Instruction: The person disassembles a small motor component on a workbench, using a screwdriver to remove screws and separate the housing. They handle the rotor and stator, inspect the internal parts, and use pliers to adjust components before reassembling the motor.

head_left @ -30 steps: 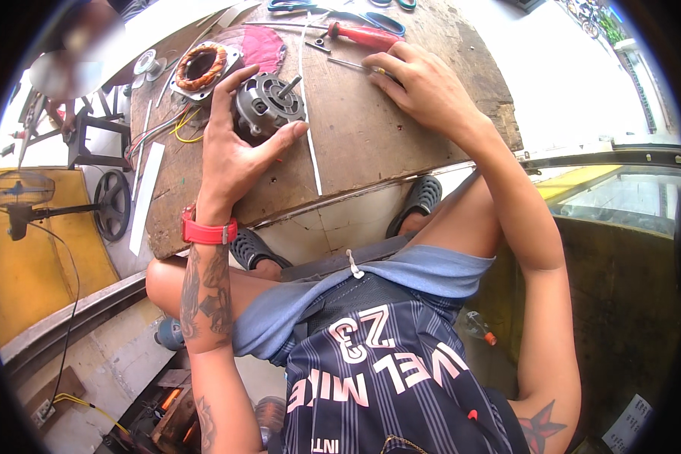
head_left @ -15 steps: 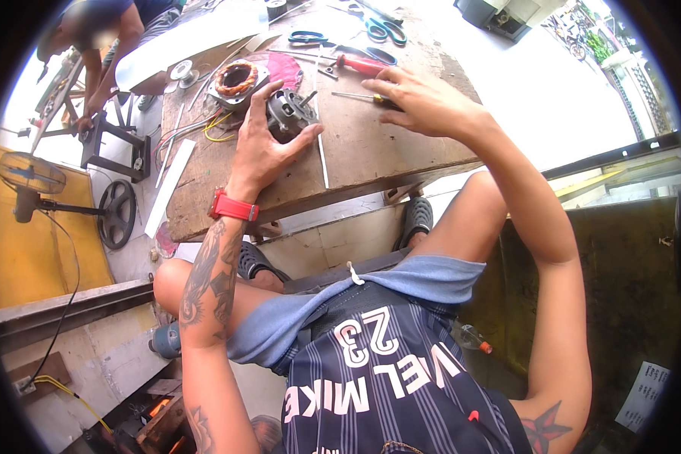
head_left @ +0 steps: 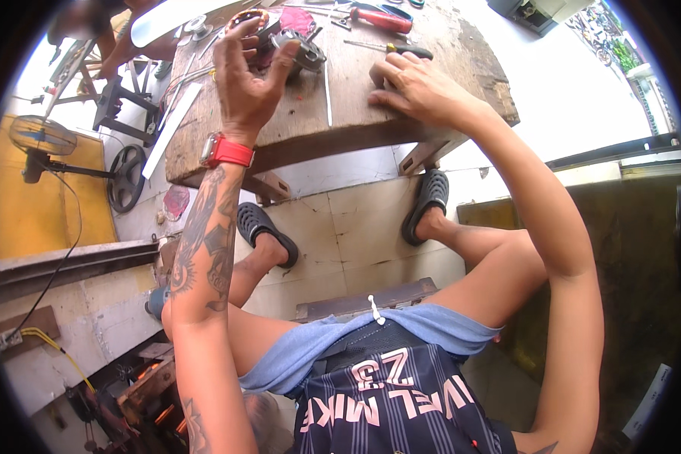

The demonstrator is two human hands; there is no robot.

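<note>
Right hand (head_left: pixel 418 85) draws back from the small screwdriver (head_left: pixel 393 48) toward the near edge of the surface (head_left: pixel 465 57).
Head view: left hand (head_left: pixel 248 87), spread wide, flanks the motor housing (head_left: pixel 308 54), well inside that edge; right's grip can't be told. Firmer steadying would help.

Left hand (head_left: pixel 251 79): off its earlier grip around the dark metal motor part (head_left: pixel 306 56). The part now sits to the right of the thumb, and the fingers spread across the front of the copper-wound ring (head_left: pixel 260 13). Thumb contact with the part: cannot tell.

Right hand (head_left: pixel 420 85): drawn back toward the near edge of the table (head_left: pixel 303 113). The yellow-and-black screwdriver handle (head_left: pixel 408 51), partly under the fingers 0.5 s ago, now shows just beyond the knuckles.

Posture: knees farther from the table, legs wider; 2 dark clogs (head_left: pixel 265 231) and more tiled floor (head_left: pixel 348 219) come into view.
</note>
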